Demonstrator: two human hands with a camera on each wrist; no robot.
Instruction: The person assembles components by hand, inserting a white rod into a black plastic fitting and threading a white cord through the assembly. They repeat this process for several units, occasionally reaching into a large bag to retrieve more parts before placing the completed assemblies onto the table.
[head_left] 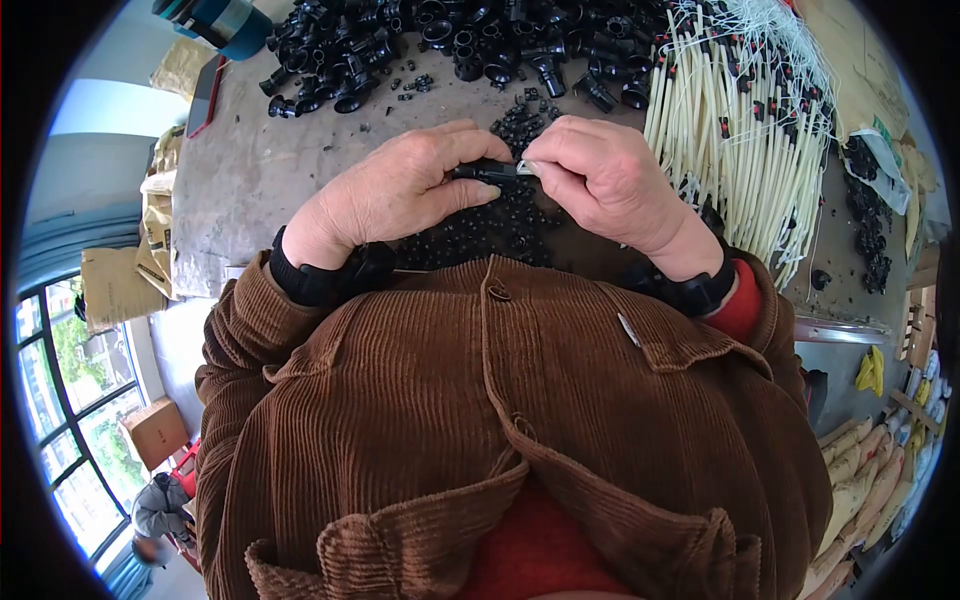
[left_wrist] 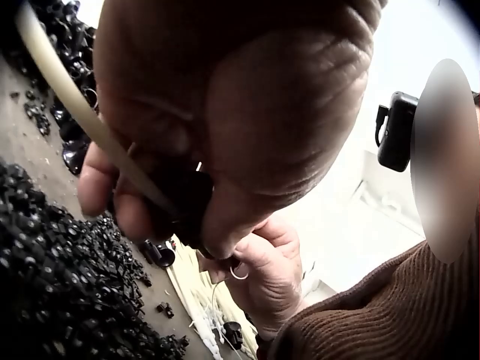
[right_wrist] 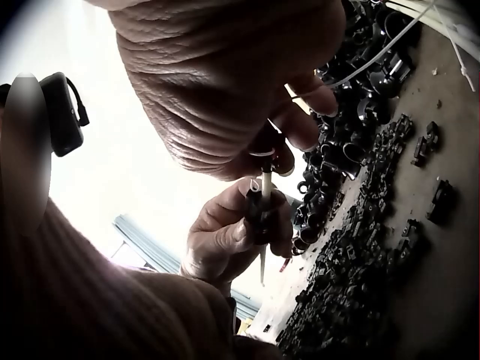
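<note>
My left hand (head_left: 415, 185) grips a black plastic fitting (head_left: 484, 173) between thumb and fingers, low over the worktable. A cream tube (left_wrist: 81, 112) runs through the fitting, and its end (right_wrist: 267, 182) shows on the side facing my right hand (head_left: 605, 180). The right fingertips are bent in close to that end and pinch a thin white cord (right_wrist: 375, 61), whose small loop (right_wrist: 255, 184) stands at the fitting's mouth. Exactly how the cord sits inside the fitting is hidden. Beneath both hands lie many small black plastic clips (right_wrist: 337, 285).
A heap of black flared fittings (head_left: 350, 60) covers the table's far side. At the right lies a bundle of cream tubes (head_left: 740, 150) with white cords. A phone (head_left: 205, 95) and a blue bottle (head_left: 235, 28) stand at the far left. Another person (head_left: 165, 510) is beyond, lower left.
</note>
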